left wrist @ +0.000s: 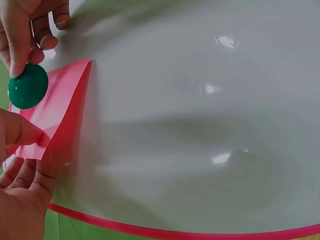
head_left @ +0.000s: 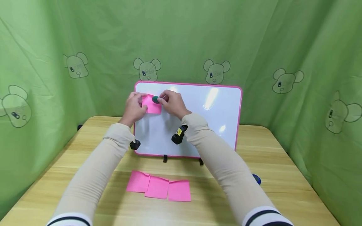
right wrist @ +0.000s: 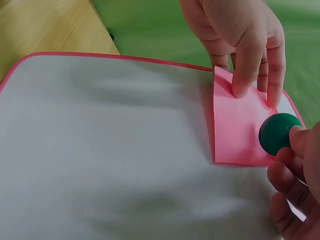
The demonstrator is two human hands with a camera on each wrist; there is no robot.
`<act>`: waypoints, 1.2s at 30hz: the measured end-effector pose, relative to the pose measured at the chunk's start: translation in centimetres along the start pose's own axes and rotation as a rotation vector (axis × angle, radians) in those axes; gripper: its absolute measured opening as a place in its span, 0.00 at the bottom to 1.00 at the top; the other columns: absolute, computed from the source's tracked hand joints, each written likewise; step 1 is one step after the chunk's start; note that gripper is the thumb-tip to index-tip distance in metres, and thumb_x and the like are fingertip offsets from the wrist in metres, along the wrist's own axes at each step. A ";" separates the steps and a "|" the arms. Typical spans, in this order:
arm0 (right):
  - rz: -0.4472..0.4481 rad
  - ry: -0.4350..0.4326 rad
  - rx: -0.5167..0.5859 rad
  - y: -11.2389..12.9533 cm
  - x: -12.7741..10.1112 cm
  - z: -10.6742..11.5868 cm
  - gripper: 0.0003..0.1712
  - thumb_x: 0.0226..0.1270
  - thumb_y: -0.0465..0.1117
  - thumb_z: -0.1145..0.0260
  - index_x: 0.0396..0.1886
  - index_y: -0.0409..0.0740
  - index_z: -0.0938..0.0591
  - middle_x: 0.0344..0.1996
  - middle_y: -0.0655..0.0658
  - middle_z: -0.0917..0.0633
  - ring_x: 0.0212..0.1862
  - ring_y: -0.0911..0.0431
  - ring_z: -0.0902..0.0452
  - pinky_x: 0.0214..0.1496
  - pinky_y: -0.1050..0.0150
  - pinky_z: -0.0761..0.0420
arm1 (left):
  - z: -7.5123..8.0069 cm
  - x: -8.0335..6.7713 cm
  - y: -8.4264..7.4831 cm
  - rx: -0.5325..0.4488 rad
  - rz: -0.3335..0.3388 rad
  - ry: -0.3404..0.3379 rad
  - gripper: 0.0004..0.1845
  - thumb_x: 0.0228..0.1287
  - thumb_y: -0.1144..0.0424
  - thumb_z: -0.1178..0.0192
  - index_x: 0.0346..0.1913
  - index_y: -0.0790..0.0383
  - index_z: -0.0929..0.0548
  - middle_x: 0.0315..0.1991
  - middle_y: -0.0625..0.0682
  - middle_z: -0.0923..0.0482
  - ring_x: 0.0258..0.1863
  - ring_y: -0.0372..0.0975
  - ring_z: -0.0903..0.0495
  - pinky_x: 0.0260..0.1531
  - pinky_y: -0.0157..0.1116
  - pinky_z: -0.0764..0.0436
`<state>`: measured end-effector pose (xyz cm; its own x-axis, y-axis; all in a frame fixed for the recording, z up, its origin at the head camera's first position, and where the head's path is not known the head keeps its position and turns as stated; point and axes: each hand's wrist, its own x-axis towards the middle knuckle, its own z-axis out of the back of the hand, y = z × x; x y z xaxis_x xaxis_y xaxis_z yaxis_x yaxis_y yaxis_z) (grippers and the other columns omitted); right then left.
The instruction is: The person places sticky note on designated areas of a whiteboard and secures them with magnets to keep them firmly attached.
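A pink sticky note lies against the upper left of a whiteboard with a pink frame. My left hand holds the note by its left side, between thumb and fingers. In the right wrist view the note stands slightly off the board along its free edge. My right hand pinches a round green magnet over the note's upper right part. The left wrist view shows the magnet overlapping the note, right under a fingertip of the right hand.
Three more pink notes lie in a row on the wooden table, in front of the board. Black feet hold the board up. A blue round object shows beside the right forearm. Green curtains surround the table.
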<state>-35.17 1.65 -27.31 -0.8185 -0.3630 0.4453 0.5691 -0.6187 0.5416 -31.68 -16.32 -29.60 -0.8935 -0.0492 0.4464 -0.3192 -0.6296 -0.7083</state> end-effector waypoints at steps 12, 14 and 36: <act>-0.057 -0.035 -0.013 0.4 0.9 -0.7 0.10 0.69 0.43 0.36 0.41 0.40 0.17 0.33 0.44 0.14 0.35 0.55 0.20 0.38 0.64 0.23 | -0.1 0.0 -0.1 -0.012 0.018 -0.008 0.30 0.52 0.76 0.41 0.63 0.68 0.26 0.59 0.62 0.35 0.51 0.51 0.32 0.51 0.45 0.26; -0.078 -0.040 -0.019 0.6 0.9 -0.8 0.11 0.69 0.44 0.36 0.41 0.40 0.16 0.34 0.45 0.14 0.36 0.55 0.20 0.38 0.64 0.23 | -0.1 0.0 0.0 -0.010 0.027 -0.006 0.30 0.53 0.76 0.41 0.63 0.68 0.26 0.60 0.62 0.35 0.50 0.51 0.31 0.50 0.45 0.26; -0.231 -0.184 -0.139 1.2 0.7 -0.9 0.12 0.67 0.52 0.35 0.33 0.48 0.21 0.29 0.49 0.16 0.31 0.55 0.23 0.30 0.61 0.25 | -0.9 0.2 -0.5 -0.010 0.049 0.014 0.31 0.53 0.77 0.40 0.64 0.65 0.27 0.58 0.60 0.34 0.46 0.49 0.29 0.45 0.41 0.22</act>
<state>-35.10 -0.01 -27.01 -0.8895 -0.0777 0.4502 0.3433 -0.7638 0.5466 -31.95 -15.33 -29.64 -0.9126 -0.0686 0.4031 -0.2778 -0.6193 -0.7344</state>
